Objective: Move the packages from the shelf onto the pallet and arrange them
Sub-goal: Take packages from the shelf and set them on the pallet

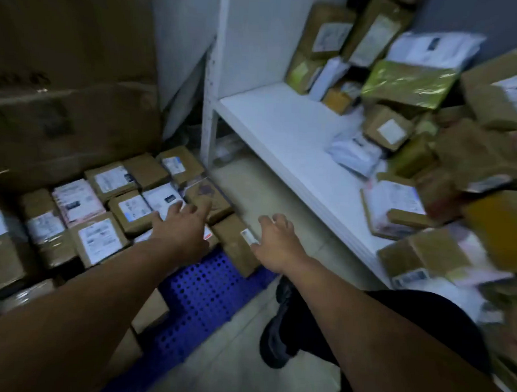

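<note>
While both arms are reaching over the blue pallet (pixel 200 285), the left hand (pixel 182 226) is spreading straight fingers upon the labelled packages (pixel 102 206) lying there. The right hand (pixel 274 241), fingers loose and gripping nothing, is touching a brown package (pixel 234 251) at the pallet's edge. Other parcels (pixel 404 92) are lying heaped on the white shelf (pixel 284 128).

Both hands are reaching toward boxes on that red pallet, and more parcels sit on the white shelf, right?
Not quite: the head view shows the pallet is blue, not red. Both the left hand and right hand do reach toward its boxes, and parcels sit on the white shelf.
</note>
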